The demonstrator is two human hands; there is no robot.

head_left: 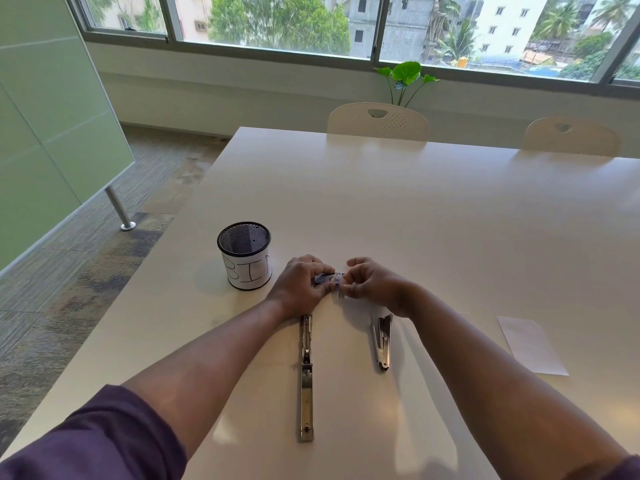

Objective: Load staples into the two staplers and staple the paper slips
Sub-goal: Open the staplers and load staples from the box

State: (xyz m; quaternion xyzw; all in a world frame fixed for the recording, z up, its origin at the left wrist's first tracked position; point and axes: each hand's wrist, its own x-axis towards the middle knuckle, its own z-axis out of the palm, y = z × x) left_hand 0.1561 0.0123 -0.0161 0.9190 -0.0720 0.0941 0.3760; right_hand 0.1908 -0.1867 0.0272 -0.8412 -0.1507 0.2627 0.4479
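Note:
A small blue staple box (327, 278) is held above the white table (433, 209) by my left hand (300, 284). Fingers of my right hand (372, 282) pinch at the box's open right end, where a bit of metal shows; I cannot tell whether it is a strip of staples. One metal stapler (306, 375) lies folded out flat and long, just behind my left wrist. A second metal stapler (381, 341) lies nearly closed under my right wrist. White paper slips (531, 344) lie to the right.
A black mesh cup (245, 254) with a paper label reading "BIN" stands left of my hands. Two white chairs (378, 122) are tucked in at the table's far side. The table's left edge runs close to the cup.

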